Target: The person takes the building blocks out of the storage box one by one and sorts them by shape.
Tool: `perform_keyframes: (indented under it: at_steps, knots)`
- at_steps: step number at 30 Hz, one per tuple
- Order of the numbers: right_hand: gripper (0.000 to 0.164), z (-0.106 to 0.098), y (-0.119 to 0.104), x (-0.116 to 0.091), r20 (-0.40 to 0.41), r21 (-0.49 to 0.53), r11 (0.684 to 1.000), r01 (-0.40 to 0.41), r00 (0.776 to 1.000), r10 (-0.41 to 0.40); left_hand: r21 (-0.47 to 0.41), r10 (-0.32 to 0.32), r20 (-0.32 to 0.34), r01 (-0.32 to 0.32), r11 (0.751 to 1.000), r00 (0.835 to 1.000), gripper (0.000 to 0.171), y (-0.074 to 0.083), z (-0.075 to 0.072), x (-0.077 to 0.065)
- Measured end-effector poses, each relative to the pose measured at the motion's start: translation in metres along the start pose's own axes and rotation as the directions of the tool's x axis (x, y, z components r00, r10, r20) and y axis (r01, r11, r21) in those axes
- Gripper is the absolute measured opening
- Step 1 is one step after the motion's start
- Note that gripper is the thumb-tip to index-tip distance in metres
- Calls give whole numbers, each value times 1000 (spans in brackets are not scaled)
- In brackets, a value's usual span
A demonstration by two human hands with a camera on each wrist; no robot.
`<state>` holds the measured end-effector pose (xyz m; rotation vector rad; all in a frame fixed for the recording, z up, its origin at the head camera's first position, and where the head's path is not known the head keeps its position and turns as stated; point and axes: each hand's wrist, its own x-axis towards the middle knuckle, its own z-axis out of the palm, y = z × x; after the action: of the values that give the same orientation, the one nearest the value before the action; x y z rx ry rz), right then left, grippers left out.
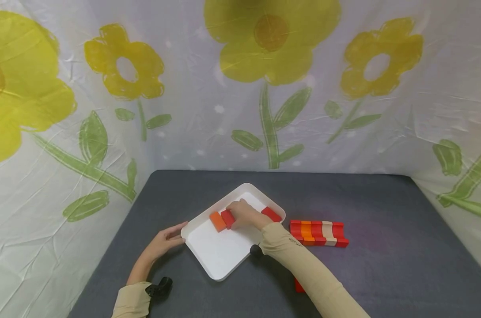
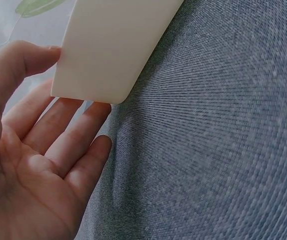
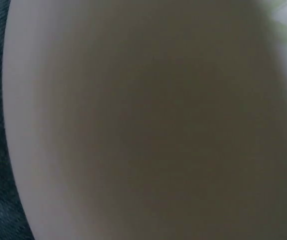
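A white tray (image 1: 220,249) sits turned cornerwise on the dark table. Around its left corner rests my left hand (image 1: 166,243); in the left wrist view the thumb and extended fingers (image 2: 76,135) touch the tray's outer wall (image 2: 103,50). Inside the tray, the curled fingers of my right hand (image 1: 246,215) pinch a red block (image 1: 227,218). An orange block (image 1: 217,221) lies right beside that one, to the left. Another red block (image 1: 271,214) lies by the tray's right corner. A blurred pale surface fills the right wrist view, hiding the right hand there.
Right of the tray stands a row of red, orange and pale wooden blocks (image 1: 319,233) with hollowed tops. A red piece (image 1: 299,286) shows partly behind my right sleeve (image 1: 308,265). A flower-printed curtain (image 1: 184,145) hangs behind the table (image 1: 391,274).
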<state>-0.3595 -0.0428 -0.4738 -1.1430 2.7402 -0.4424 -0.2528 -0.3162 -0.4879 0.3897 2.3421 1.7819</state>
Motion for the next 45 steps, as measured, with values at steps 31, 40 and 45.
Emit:
perform_keyframes:
  at_steps: [31, 40, 45]
  knots:
    - [49, -20, 8, -38, -245, 207, 978, -5, 968, 57, 17, 35, 6, -35, 999, 999, 52, -6, -1, -1]
    - [52, -32, 15, -69, -285, 275, 960, -59, 948, 140, 32, 52, 4, -52, 998, 999, 51, -8, 0, -1]
    - [51, -35, 24, -95, -369, 356, 932, 62, 926, 80, 20, 58, 1, -58, 998, 998, 51, -6, 0, -1]
